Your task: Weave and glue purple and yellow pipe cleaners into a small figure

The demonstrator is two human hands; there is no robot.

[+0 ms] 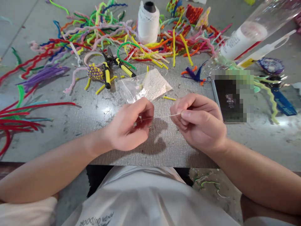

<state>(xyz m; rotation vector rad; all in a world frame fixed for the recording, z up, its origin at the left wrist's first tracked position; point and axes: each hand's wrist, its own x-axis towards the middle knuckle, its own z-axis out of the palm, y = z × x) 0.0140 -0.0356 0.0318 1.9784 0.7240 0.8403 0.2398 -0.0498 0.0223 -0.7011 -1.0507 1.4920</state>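
Pinching a thin pale strand — right hand facing left hand above the grey surface!

The right grip is tight, thumb pressed to forefinger with the strand between them; across the gap it reaches towards the left hand, where the fingers curl and the thumb sits apart — whether that grip has hold of the strand, I cannot tell. Just beyond the hands lies a clear bag of tiny white pieces, with yellow-handled pliers behind it to the left. Further back, a white spool stands amid tangled, coloured fuzzy stems, and a phone lies near the right hand.
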